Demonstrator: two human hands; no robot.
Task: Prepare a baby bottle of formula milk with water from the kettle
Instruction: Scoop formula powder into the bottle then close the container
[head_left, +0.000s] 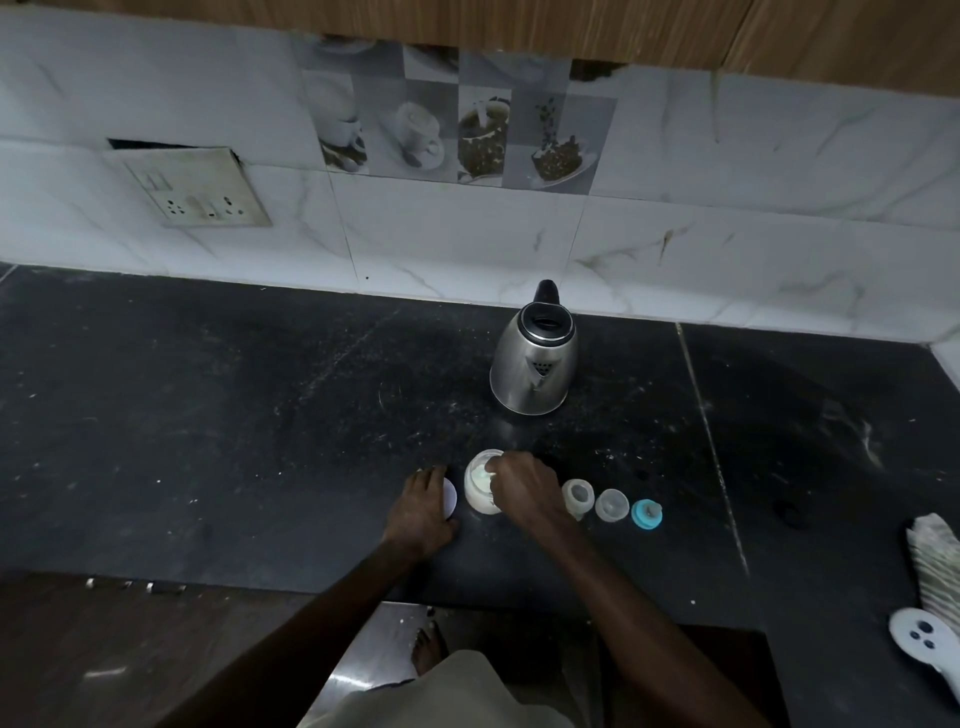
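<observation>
A steel kettle (535, 358) with a black lid stands at the back of the dark counter (234, 415), spout toward me. In front of it sits an open white formula jar (480, 488) holding pale powder. My right hand (524, 491) reaches into the jar's mouth with closed fingers on something small and white, likely a scoop. My left hand (423, 506) rests flat on the jar's white lid (451, 499), which lies on the counter to the left. To the right stand the clear baby bottle (578, 496), a clear cap (612, 505) and a teal teat ring (647, 514).
A striped cloth (935, 566) and a white paddle-shaped item (924, 639) lie at the counter's right edge. A wall socket plate (200, 189) sits at the back left. The counter's front edge runs just below my wrists.
</observation>
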